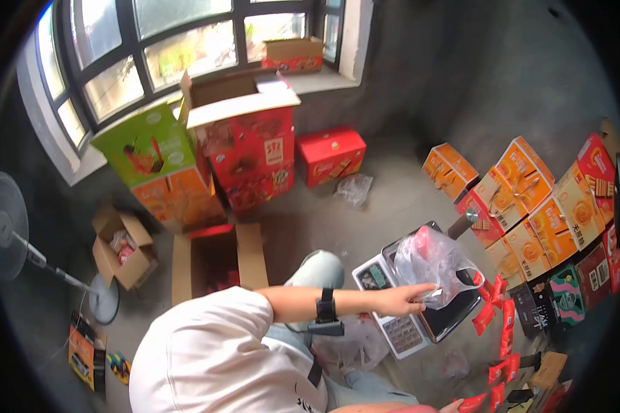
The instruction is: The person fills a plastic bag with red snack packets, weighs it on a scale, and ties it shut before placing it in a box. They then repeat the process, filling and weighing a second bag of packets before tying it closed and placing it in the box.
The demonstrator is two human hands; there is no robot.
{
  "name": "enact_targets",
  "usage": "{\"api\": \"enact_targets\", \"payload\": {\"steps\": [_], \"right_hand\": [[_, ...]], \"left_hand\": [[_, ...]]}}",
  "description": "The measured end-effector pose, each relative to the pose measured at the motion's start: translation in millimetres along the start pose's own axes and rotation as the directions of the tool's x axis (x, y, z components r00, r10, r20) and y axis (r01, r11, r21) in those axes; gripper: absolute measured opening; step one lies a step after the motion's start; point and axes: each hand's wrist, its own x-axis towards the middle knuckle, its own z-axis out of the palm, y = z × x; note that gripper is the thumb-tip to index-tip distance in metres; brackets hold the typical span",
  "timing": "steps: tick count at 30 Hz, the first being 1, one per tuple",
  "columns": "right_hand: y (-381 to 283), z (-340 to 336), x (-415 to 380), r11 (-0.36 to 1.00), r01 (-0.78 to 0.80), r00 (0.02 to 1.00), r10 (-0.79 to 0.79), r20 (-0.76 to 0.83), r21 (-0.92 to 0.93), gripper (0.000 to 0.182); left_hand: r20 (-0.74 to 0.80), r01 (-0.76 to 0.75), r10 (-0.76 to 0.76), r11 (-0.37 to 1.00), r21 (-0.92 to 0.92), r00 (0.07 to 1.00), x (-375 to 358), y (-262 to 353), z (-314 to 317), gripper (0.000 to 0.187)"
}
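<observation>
A clear plastic bag with something red inside sits on the black pan of a digital scale. My left hand, reaching across from the white sleeve, has its fingers closed at the bag's lower edge. A linked string of small red packets hangs in a curve from the bag's mouth down toward the bottom of the view. At the bottom edge, my right hand grips the lower end of this string; most of that hand is cut off.
Orange and red snack boxes are stacked at right. An open carton stands beside my leg, with a tall red box and a green box beyond it. A standing fan is at far left. Another plastic bag lies below the scale.
</observation>
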Motion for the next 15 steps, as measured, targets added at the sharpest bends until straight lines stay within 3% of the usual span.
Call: {"api": "enact_targets", "payload": {"steps": [1, 3, 4, 7, 11, 12, 13, 15], "right_hand": [[-46, -15, -4, 0.990, 0.016, 1.000, -0.020, 0.024, 0.143, 0.084], [-127, -32, -21, 0.903, -0.006, 0.987, -0.063, 0.147, 0.429, 0.084], [-163, -38, -30, 0.823, -0.066, 0.961, -0.100, 0.258, 0.565, 0.083], [-234, -47, -63, 0.469, -0.390, 0.714, -0.389, 0.582, 0.793, 0.083], [-281, -39, -94, 0.338, -0.594, 0.364, -0.696, 0.618, 0.730, 0.082], [-286, -31, -96, 0.320, -0.655, 0.309, -0.713, 0.630, 0.684, 0.082], [-296, -25, -97, 0.299, -0.718, 0.271, -0.712, 0.648, 0.629, 0.082], [-300, -6, -95, 0.314, -0.852, 0.141, -0.635, 0.760, 0.420, 0.083]], "left_hand": [[0.020, 0.032, -0.031, 0.999, -0.018, 0.999, -1, 5, -2, 0.062], [-0.051, -0.123, 0.127, 0.990, 0.068, 0.991, 4, -3, -1, 0.064], [-0.043, -0.110, 0.110, 0.994, 0.013, 0.993, 5, -5, -1, 0.064], [0.017, -0.068, 0.068, 0.997, -0.040, 0.998, 4, 5, 0, 0.063], [0.084, -0.066, 0.063, 0.997, 0.034, 0.994, 5, 4, -1, 0.063], [-0.006, -0.185, 0.185, 0.983, -0.005, 0.983, 13, -24, 3, 0.061], [-0.012, -0.222, 0.226, 0.966, 0.135, 0.974, 15, -23, 1, 0.059], [0.000, -0.072, 0.073, 0.987, 0.143, 0.997, 4, 12, 2, 0.056]]}}
